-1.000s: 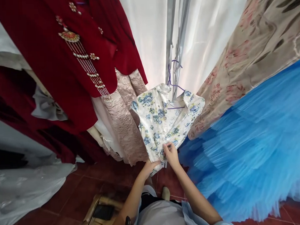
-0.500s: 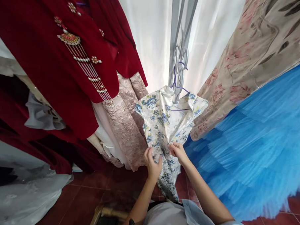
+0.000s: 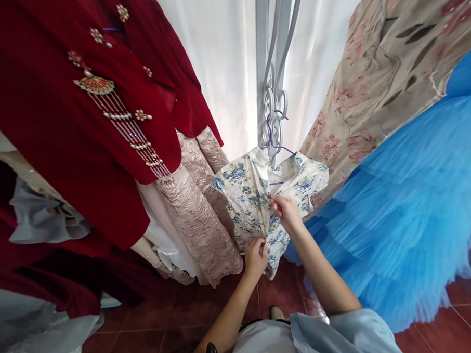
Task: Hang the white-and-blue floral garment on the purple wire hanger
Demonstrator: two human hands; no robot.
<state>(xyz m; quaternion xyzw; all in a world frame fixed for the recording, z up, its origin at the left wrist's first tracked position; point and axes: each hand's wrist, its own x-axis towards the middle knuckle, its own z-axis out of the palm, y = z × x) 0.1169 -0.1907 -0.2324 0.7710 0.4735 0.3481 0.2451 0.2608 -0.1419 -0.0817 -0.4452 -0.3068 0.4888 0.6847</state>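
Now left hand [image 3: 256, 256] pinches floral dress [image 3: 248, 197] hem; right hand [image 3: 286, 212] pinched on front.

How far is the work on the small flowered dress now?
Done: the flowered dress hangs on a purple hanger hooked on the metal grille. In hand: the right hand pinches its front opening, the left hand grips the hem. Left: the front looks open below the collar.

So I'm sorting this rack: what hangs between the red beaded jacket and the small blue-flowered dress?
In the head view, a pink textured skirt hangs between the red jacket and the floral dress, with white fabric beside it.
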